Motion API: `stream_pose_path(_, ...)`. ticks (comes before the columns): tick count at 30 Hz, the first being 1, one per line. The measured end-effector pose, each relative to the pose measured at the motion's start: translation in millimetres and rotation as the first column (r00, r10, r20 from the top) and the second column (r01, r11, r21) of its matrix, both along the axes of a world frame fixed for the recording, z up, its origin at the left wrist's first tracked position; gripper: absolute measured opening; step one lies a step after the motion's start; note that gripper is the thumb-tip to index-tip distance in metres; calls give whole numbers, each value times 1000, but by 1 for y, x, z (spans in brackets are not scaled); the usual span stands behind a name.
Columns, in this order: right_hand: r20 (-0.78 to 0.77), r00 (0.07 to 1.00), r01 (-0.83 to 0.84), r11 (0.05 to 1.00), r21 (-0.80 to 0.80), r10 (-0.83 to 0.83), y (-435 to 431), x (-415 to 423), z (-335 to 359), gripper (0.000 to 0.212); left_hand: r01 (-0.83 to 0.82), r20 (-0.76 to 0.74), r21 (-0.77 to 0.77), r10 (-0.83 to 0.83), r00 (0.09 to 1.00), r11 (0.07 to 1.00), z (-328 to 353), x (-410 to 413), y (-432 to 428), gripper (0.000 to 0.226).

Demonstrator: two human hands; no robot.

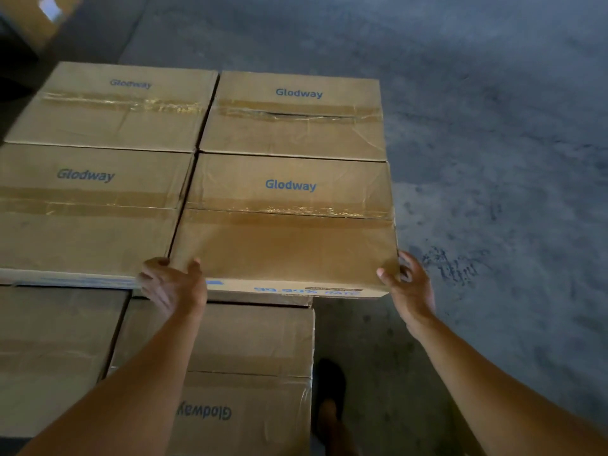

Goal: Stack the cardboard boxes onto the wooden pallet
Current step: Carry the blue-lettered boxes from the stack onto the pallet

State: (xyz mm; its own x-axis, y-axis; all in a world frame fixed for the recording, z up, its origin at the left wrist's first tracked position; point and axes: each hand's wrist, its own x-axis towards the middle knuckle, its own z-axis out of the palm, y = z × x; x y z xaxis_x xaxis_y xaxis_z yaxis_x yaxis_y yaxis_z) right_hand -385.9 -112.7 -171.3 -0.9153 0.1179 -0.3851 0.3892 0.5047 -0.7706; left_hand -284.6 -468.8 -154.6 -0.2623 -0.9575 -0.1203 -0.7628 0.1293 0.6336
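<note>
Left grip [171, 284] and right grip [408, 281] clasp the near corners of the box [286, 225]; three other boxes [108, 106] sit beyond and left of them, so stacking looks well along

Arms outstretched, left hand [171, 285] and right hand [409, 284] grip the box [286, 248].

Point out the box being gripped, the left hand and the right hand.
gripped box [286, 245]: head view, top panel.
left hand [171, 286]: head view, back of hand.
right hand [413, 286]: head view, back of hand.
</note>
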Motion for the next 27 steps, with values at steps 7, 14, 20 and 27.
stream_pose_path(7, -161, 987, 49, 955, 293, -2, 38, 23, 70, 72, 666, -55, -208, -689, 723, 716, 86, -10, 51, 55)
stream_pose_path(14, -422, 877, 396, 843, 364, -230, 131, 150, 165, 66, 858, 24, -393, -929, 370, 332, 163, 1, 143, 52)
stream_pose_path(20, -511, 759, 612, 711, 346, -404, 203, 277, 222, 65, 870, 8, -490, -997, 75, 61, 218, 51, 245, 55)
stream_pose_path(27, -527, 632, 770, 540, 341, -568, 296, 413, 234, 65, 796, 68, -548, -962, -264, -257, 231, 101, 396, 60)
